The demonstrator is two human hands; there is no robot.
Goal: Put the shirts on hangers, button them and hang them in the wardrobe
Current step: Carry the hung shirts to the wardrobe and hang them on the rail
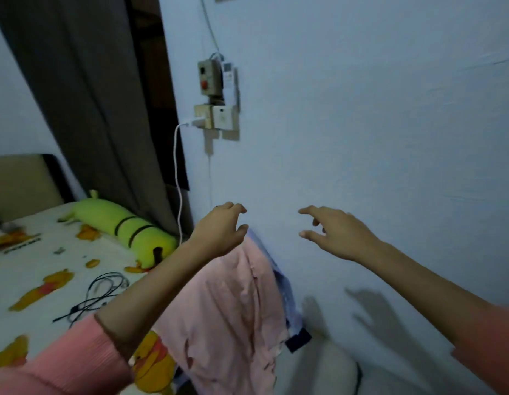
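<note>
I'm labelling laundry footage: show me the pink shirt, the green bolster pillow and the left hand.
pink shirt (227,303), head view, middle of its draped front.
green bolster pillow (119,226), head view, its striped middle.
left hand (222,232), head view, back of hand.

Views: one, worn on the person's head.
Facing: forward and slightly down, toward a pale wall (376,124).
Nearness: close; both forearms reach in from the bottom corners.
Coverage: wide-angle, bed (28,280) at left, wall at right.
Shared scene: none, single view.
</note>
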